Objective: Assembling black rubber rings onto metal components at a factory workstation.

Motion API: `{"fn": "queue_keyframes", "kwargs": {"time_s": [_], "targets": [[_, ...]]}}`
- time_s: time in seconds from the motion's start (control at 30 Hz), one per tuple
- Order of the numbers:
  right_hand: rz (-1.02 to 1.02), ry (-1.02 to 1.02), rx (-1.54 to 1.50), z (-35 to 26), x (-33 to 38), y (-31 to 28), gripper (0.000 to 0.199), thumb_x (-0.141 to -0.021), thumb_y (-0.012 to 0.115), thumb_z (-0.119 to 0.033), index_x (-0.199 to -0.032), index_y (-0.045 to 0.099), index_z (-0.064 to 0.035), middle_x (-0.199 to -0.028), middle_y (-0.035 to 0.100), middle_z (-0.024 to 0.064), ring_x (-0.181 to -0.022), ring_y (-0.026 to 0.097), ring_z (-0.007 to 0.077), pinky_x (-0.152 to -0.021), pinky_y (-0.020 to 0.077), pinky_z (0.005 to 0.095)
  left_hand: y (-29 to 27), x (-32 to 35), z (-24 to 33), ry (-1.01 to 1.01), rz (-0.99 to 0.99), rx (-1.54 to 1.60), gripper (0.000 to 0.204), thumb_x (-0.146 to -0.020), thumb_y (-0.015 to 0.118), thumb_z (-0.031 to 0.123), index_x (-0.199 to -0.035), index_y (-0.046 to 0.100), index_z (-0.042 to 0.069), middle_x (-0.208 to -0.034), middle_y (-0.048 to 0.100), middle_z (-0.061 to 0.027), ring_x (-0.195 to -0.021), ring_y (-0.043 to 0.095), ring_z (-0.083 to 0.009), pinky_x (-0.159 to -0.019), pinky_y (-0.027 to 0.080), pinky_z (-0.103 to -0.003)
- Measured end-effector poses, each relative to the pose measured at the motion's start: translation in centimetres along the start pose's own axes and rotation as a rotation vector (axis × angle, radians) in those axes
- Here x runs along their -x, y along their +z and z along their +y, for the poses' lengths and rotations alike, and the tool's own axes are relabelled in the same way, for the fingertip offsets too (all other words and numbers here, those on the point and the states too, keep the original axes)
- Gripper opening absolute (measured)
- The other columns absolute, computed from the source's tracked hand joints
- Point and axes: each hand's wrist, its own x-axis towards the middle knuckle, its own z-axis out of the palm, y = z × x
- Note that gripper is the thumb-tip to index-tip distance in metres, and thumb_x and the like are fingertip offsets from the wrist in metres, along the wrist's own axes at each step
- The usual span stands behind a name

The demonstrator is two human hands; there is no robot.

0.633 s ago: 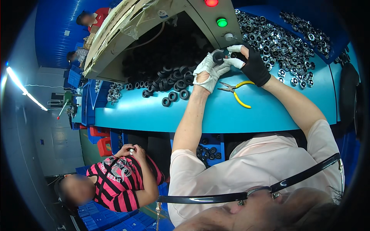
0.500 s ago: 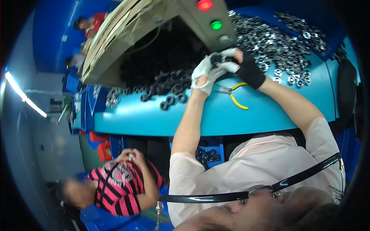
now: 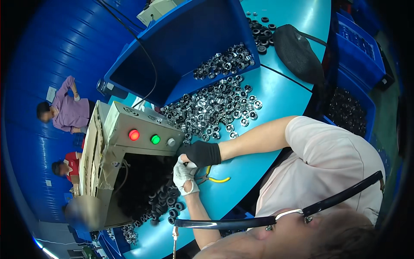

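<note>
The head view is filled across its middle by a curved, glossy turquoise surface [image 3: 241, 172], running from the top of the frame down to the lower left. Over its upper part, a large deep-blue plastic bin [image 3: 211, 26] opens toward the centre. A boxy beige metal machine [image 3: 123, 125] with a dark opening takes up the left of centre. Between bin and machine spreads a loose heap of shiny silver round wheel-like parts [image 3: 207, 108], with more lying inside the bin. A dark, rounded mesh object [image 3: 297, 54] lies at the upper right. Matt black rings [image 3: 164, 198] are bunched below the opening, at the lower centre-left.

The right hand [image 3: 200, 154], in a black glove, and the left hand [image 3: 185, 175], in a white glove with bare skin showing at the wrist, meet just left of centre, near the machine's corner. Their fingers are drawn in together and largely hidden, so I cannot tell whether they hold anything. Just right of the left hand, pliers with yellow handles [image 3: 219, 180] lie on the surface. Smallest are a red round light [image 3: 134, 134] and a green one [image 3: 155, 139] on the machine.
</note>
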Motion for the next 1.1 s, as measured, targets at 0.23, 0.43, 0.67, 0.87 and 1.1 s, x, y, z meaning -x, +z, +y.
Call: {"fn": "queue_keyframes", "kwargs": {"time_s": [0.23, 0.43, 0.67, 0.87, 1.1], "targets": [[-0.01, 0.206, 0.011, -1.0, -0.1, -0.2, 0.042, -0.071, 0.065, -0.018, -0.111, 0.054, -0.0087, -0.094, 0.058, 0.0128, -0.083, 0.061, 0.0299, -0.066, 0.05, 0.0366, 0.2, 0.5, 1.1, 0.046, -0.036, -0.079, 0.029, -0.091, 0.054, 0.01, -0.116, 0.05, -0.004, -0.105, 0.059, -0.0118, -0.089, 0.061, -0.0191, -0.077, 0.053, -0.03], [-0.095, 0.191, -0.061, -1.0, 0.1, -0.8, 0.037, -0.074, 0.064, -0.015, -0.108, 0.055, -0.0063, -0.082, 0.06, 0.0147, -0.076, 0.063, 0.0309, -0.061, 0.0505, 0.0368, 0.2, 0.1, 0.8, 0.023, 0.005, -0.201, 0.027, -0.09, 0.054, 0.008, -0.113, 0.051, -0.006, -0.1, 0.059, -0.0125, -0.086, 0.061, -0.0191, -0.074, 0.053, -0.028], [-0.021, 0.045, -0.001, -0.4, -0.1, 0.3, 0.027, -0.076, 0.063, -0.019, -0.099, 0.057, -0.0072, -0.088, 0.058, 0.0142, -0.08, 0.061, 0.031, -0.064, 0.0493, 0.0388, -0.4, 0.3, 0.5, -0.015, 0.007, 0.001, 0.036, -0.092, 0.052, 0.023, -0.118, 0.047, -0.003, -0.11, 0.057, -0.017, -0.095, 0.061, -0.0266, -0.081, 0.053, -0.041], [0.002, 0.164, -0.285, -0.4, -0.1, 0.1, 0.032, -0.073, 0.066, -0.019, -0.101, 0.058, -0.0054, -0.093, 0.057, 0.013, -0.083, 0.06, 0.032, -0.067, 0.049, 0.0372, -0.5, 0.1, 0.4, -0.026, -0.026, 0.044, 0.037, -0.093, 0.051, 0.023, -0.119, 0.047, -0.002, -0.113, 0.055, -0.0167, -0.099, 0.06, -0.0269, -0.083, 0.053, -0.041], [-0.043, 0.048, -0.124, -0.2, -0.3, 0.1, 0.032, -0.071, 0.067, -0.019, -0.098, 0.06, -0.0038, -0.095, 0.058, 0.0139, -0.083, 0.06, 0.0331, -0.068, 0.0487, 0.0374, 0.7, 0.7, 1.1, -0.022, 0.05, 0.065, 0.035, -0.093, 0.05, 0.021, -0.12, 0.047, -0.001, -0.112, 0.056, -0.016, -0.092, 0.062, -0.027, -0.075, 0.056, -0.04]]}}
